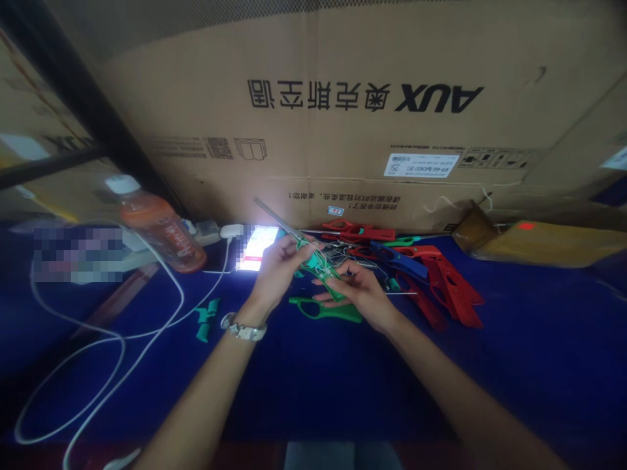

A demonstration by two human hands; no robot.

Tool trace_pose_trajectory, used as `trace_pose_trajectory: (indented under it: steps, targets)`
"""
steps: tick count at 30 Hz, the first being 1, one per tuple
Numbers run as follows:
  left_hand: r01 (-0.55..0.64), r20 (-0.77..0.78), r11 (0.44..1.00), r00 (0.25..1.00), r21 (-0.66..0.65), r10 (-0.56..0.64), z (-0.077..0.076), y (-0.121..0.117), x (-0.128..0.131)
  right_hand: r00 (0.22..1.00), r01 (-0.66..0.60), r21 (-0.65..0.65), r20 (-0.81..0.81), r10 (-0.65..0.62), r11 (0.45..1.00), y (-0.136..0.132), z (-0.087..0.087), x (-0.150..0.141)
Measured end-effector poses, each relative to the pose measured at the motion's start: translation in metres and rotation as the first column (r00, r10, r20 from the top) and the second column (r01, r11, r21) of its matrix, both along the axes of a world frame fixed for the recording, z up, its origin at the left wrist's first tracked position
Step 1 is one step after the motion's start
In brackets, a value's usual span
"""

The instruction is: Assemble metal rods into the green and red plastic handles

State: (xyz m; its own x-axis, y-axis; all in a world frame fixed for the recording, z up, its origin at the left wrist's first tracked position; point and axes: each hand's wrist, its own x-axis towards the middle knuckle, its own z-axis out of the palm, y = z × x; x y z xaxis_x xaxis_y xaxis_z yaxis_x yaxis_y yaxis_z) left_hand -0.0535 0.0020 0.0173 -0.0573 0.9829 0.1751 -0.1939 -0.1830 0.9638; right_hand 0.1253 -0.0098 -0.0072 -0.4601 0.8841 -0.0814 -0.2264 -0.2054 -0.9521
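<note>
Both my hands are on an opened green stick lighter, with wires showing inside its casing and a metal tube pointing up and to the left. My left hand pinches it near the tube's base, beside a teal part. The fingers of my right hand are closed around its lower end. Under my right hand, a loose green casing half with a finger loop lies on the blue cloth. Small metal parts and wires lie behind the hands, partly hidden.
Red lighter casings and a blue one are piled at the right. A lit phone, an orange drink bottle and white cables are at the left, near teal plastic pieces. A large cardboard box stands behind.
</note>
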Motion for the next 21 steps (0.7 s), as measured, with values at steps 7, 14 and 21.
trace_pose_trajectory:
  steps: [7,14,21]
  targets:
    - [-0.299,-0.091,0.945,0.946,0.136,0.312,-0.001,0.001,0.000,0.997,0.077,0.021,-0.022,-0.077,0.997,0.001,0.001,0.000]
    - [-0.298,-0.182,0.927,0.922,0.228,0.342,-0.006,-0.001,0.009,0.992,0.128,0.056,-0.001,-0.128,0.990,0.002,-0.002,-0.003]
    - [-0.277,-0.065,0.957,0.957,0.091,0.283,-0.006,-0.001,0.011,0.986,0.160,0.082,0.029,-0.163,0.984,0.001,-0.005,-0.006]
